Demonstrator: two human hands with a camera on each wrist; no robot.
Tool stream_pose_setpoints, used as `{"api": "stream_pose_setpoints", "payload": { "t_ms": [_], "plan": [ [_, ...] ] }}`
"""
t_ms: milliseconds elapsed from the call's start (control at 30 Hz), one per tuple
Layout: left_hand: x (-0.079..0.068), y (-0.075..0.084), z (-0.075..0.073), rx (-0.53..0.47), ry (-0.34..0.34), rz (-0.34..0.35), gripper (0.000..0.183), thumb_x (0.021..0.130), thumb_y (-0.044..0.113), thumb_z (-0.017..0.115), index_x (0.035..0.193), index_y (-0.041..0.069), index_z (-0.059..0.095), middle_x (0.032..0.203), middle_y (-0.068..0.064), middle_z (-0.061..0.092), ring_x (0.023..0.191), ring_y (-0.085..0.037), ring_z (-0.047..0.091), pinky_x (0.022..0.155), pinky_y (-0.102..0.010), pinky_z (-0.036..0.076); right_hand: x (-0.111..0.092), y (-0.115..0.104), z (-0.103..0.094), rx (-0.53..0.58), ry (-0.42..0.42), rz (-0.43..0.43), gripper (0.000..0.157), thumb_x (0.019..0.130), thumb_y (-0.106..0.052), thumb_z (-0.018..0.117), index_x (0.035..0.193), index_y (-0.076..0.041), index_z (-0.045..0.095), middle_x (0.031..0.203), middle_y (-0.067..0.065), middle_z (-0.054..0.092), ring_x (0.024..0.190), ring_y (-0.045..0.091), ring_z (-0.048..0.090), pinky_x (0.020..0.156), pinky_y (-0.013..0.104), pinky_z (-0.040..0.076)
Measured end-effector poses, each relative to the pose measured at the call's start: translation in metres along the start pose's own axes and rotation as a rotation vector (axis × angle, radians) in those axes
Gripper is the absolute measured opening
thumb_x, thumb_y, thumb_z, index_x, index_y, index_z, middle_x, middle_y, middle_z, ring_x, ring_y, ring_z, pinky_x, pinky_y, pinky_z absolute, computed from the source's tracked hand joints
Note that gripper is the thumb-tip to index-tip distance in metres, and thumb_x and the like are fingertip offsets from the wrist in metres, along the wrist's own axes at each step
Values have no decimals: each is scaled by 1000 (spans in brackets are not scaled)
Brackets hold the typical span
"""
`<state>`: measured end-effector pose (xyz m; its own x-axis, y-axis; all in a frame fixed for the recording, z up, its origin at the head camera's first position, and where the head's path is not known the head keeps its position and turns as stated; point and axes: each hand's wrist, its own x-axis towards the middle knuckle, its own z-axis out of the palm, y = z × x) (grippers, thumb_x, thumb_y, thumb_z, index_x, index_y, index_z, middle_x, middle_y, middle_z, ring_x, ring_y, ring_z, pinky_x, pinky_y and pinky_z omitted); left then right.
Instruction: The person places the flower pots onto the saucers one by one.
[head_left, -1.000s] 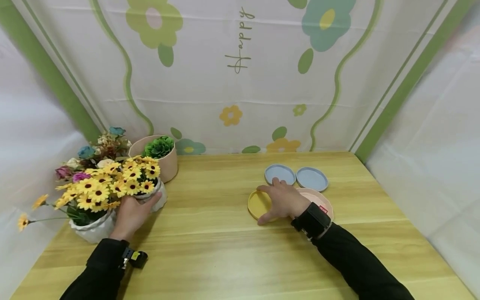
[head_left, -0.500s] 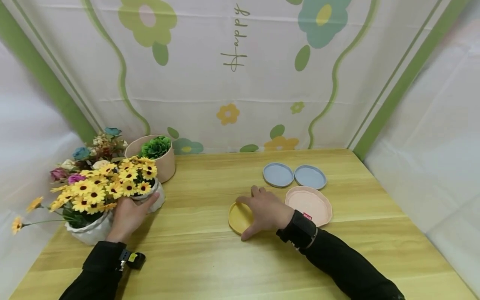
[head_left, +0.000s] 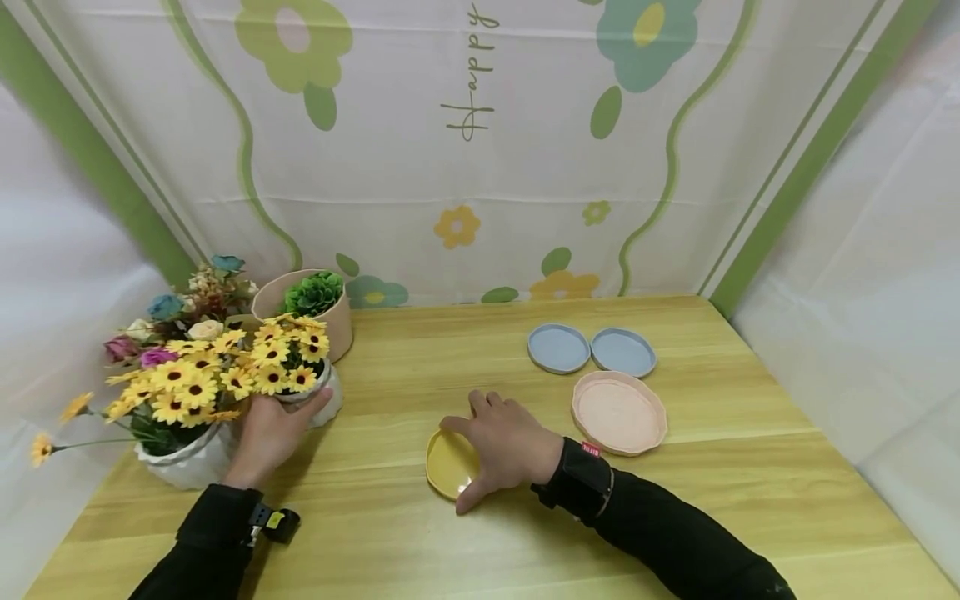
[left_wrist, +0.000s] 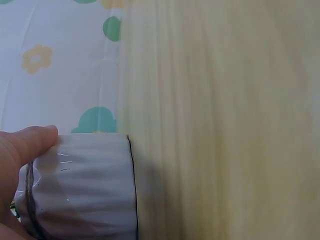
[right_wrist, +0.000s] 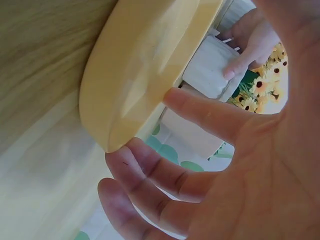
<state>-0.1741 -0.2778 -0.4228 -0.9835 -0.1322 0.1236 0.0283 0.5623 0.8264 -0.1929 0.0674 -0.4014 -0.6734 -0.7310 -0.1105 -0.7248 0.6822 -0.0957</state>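
Wood-grain surface (head_left: 397, 554). White pot (head_left: 330, 406) of daisies, left side, gripped by left hand (head_left: 272, 429); looks top-heavy, so a rough tug could tip it or bump the neighbouring pot (head_left: 191, 462). Pink dish (head_left: 618, 412) well right of it. Yellow dish (head_left: 448, 465) between those two, rim pinched in right hand (head_left: 508, 446); uneven pinch could let it slip. Shallow, smooth, plain, low angular wall. Lifted or flat: can't tell.
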Motion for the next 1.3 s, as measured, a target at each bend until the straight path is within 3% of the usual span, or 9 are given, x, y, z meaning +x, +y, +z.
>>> {"api": "stream_pose_setpoints", "payload": {
  "t_ms": [133,267,600,633,733,933,1300],
  "plan": [
    [1,4,9,-35,4,88,91,101,26,75,169,8,17,168,-28,30,155,-51,29,124,-71,28,0,1,0,6,3,0,107,62,-80,87,152,-30,56,114,5,54,91,18,44,75,28,43],
    [3,9,20,-52,2,130,87,100,22,76,167,8,22,165,-27,35,153,-50,33,123,-70,30,-2,2,1,11,12,-1,107,62,-80,87,152,-30,57,115,5,54,92,18,46,77,29,43],
    [12,19,52,-152,-64,246,77,99,14,77,163,11,34,159,-17,47,150,-36,43,123,-54,37,-1,0,0,32,-2,10,106,62,-79,88,151,-30,57,115,6,55,93,19,49,78,32,48],
    [13,21,55,-160,-78,246,76,99,15,77,163,13,35,159,-16,48,150,-34,44,124,-48,39,-1,0,0,32,-3,10,106,62,-80,88,151,-30,58,115,6,55,93,19,49,78,32,48],
    [18,26,64,-194,-124,237,79,98,15,77,164,15,34,163,-13,46,153,-32,42,126,-45,37,-1,0,-1,29,-4,8,106,62,-80,88,151,-30,58,115,5,54,93,19,49,77,31,47],
    [28,42,82,-208,-228,189,88,98,21,78,168,15,24,168,-16,37,158,-37,34,131,-60,27,-2,1,-1,29,-1,10,105,63,-80,87,150,-30,58,117,6,55,94,19,48,75,30,46],
    [48,62,111,-189,-385,162,96,95,29,82,169,22,22,172,-8,33,161,-32,31,133,-57,23,-2,2,0,34,6,4,104,64,-82,85,151,-32,58,119,6,55,96,19,51,77,30,48]
  ]
}}
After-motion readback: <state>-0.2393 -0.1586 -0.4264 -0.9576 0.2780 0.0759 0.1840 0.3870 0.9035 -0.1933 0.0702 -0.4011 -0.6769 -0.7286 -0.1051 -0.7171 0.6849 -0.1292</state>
